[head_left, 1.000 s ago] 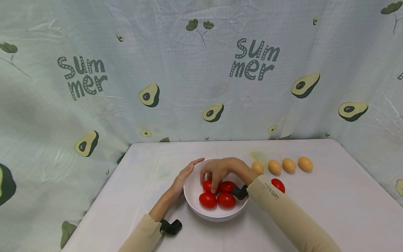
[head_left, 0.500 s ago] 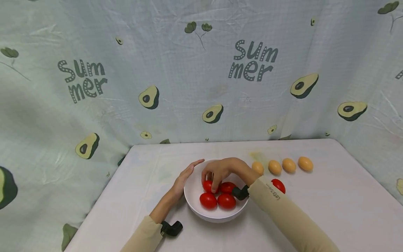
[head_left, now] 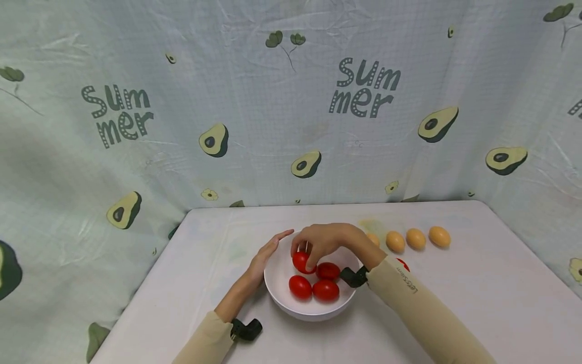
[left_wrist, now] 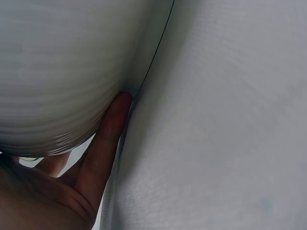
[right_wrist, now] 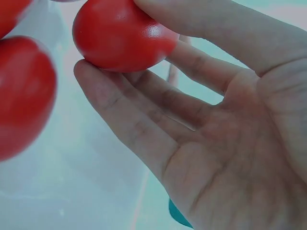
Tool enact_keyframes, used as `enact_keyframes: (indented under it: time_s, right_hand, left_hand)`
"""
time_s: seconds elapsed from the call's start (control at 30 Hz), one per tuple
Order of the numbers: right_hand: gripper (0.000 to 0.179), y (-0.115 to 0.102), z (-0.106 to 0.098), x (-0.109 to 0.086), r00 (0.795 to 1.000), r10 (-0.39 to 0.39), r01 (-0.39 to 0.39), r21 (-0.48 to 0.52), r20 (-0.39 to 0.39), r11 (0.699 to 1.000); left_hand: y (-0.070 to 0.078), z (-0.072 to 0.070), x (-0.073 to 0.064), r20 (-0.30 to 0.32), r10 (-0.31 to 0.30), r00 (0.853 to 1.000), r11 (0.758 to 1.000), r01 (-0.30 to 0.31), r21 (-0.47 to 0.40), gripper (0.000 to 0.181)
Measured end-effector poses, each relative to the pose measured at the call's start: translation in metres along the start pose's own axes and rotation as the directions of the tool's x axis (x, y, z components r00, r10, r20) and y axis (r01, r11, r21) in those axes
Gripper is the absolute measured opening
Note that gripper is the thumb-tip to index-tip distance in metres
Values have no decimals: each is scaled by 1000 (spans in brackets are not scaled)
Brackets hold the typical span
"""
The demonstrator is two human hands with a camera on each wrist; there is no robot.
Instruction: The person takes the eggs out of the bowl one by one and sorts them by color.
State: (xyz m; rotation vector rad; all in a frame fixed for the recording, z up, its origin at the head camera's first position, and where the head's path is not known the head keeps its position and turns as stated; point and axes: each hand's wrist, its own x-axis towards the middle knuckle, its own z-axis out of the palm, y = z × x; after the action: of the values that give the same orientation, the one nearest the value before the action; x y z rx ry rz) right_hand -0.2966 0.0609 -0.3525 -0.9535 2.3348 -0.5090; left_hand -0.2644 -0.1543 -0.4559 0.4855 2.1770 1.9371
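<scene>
My right hand (head_left: 325, 240) pinches a smooth red egg (head_left: 302, 262) between thumb and fingertips over the white bowl (head_left: 310, 317). The right wrist view shows that egg (right_wrist: 120, 38) close up, its far end bare of the fingers. Three more red eggs (head_left: 300, 287) lie together in the bowl, just below and right of the held one. Against the bowl's left side rests my left hand (head_left: 261, 260), its fingers stretched along the wall. In the left wrist view a straight finger (left_wrist: 103, 148) touches the bowl's curved outside (left_wrist: 57, 72).
Several orange-tan eggs (head_left: 416, 239) stand in a row at the back right of the white table (head_left: 454, 293); the leftmost is partly behind my right wrist. A red sliver (head_left: 402, 263) shows past my right sleeve (head_left: 409, 293). A printed curtain (head_left: 254, 101) closes off the back.
My right hand has risen slightly with the red egg, which now stands apart from the egg below it. My right sleeve covers more of the red thing on the table. The left hand stays put.
</scene>
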Motion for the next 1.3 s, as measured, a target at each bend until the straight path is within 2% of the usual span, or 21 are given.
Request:
enact_keyframes:
  time_s: [0.3, 0.43, 0.67, 0.9, 1.13, 1.3]
  right_hand:
    - [38, 3, -7, -23, 998, -26, 27, 8, -60, 1000]
    - [41, 6, -7, -38, 994, -30, 33, 23, -103, 999]
    - [47, 19, -5, -65, 984, -72, 82, 60, -161, 995]
    - [51, 33, -1, -88, 965, -98, 123, 92, -244, 988]
    - [54, 54, 5, -109, 939, -97, 131, 82, -331, 988]
    - [52, 71, 7, -126, 922, -95, 136, 84, -375, 987]
  left_hand:
    - [0, -1, -1, 20, -2, 1000, 1000, 2, 9, 55]
    - [0, -1, -1, 35, 3, 999, 1000, -3, 9, 56]
    - [0, 1, -2, 27, 1, 1000, 1000, -1, -4, 56]
    - [1, 1, -3, 21, 5, 1000, 1000, -4, -17, 55]
    - [0, 1, -3, 22, 23, 999, 1000, -23, -16, 56]
    - [1, 1, -2, 22, 15, 1000, 1000, -15, -22, 55]
